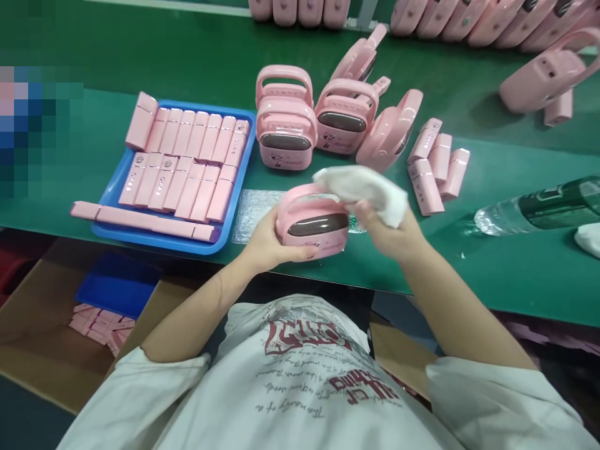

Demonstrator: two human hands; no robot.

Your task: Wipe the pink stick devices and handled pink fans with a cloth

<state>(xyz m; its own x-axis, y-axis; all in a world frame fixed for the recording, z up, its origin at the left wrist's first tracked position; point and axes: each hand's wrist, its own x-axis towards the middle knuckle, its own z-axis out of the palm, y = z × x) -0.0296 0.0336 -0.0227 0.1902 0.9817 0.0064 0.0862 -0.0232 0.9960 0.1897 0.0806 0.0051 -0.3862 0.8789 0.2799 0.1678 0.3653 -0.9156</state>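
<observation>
My left hand [267,244] grips the left side of a pink handled device [319,240] with a dark oval window, its thumb along the lower front. My right hand [387,231] is closed on a folded white cloth [363,184], held at the device's upper right by the handle. The device is above the front edge of the green table, over a strip of clear bubbly sheet [255,212]. Just behind stand several like devices, among them a pink device [285,140] facing me and another pink device [391,128] turned sideways.
On the left a blue tray [105,219] holds rows of pink box-shaped pieces. More pink pieces [426,187] lie to the right, before a green-labelled bottle [539,206] on its side. Further devices line the back. Below left is an open carton [28,319].
</observation>
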